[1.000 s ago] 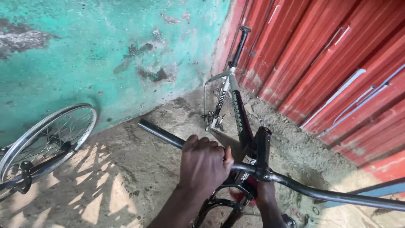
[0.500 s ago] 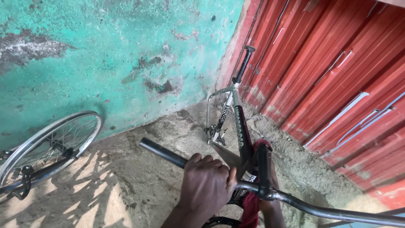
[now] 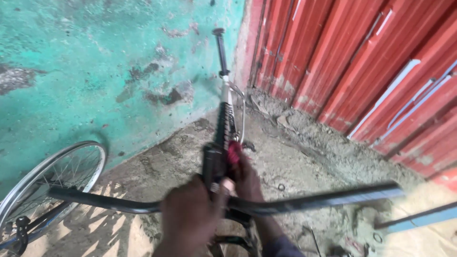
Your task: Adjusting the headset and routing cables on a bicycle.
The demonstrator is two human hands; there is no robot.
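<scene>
A bare bicycle frame without wheels points away from me toward the wall corner, its seat post sticking up at the far end. The black handlebar runs across the view in front of me. My left hand is closed over the bar just left of the stem. My right hand reaches under the bar and wraps the frame's front end beside a red piece. Motion blur hides the fingers' exact hold.
A spoked bicycle wheel leans at the lower left against the peeling teal wall. Red corrugated metal sheeting closes the right side. A pale blue bar and small metal rings lie on the rough concrete ground.
The frame has swung round to point straight away from me, and the handlebar now lies level across the view. Both hands kept their hold near the stem.
</scene>
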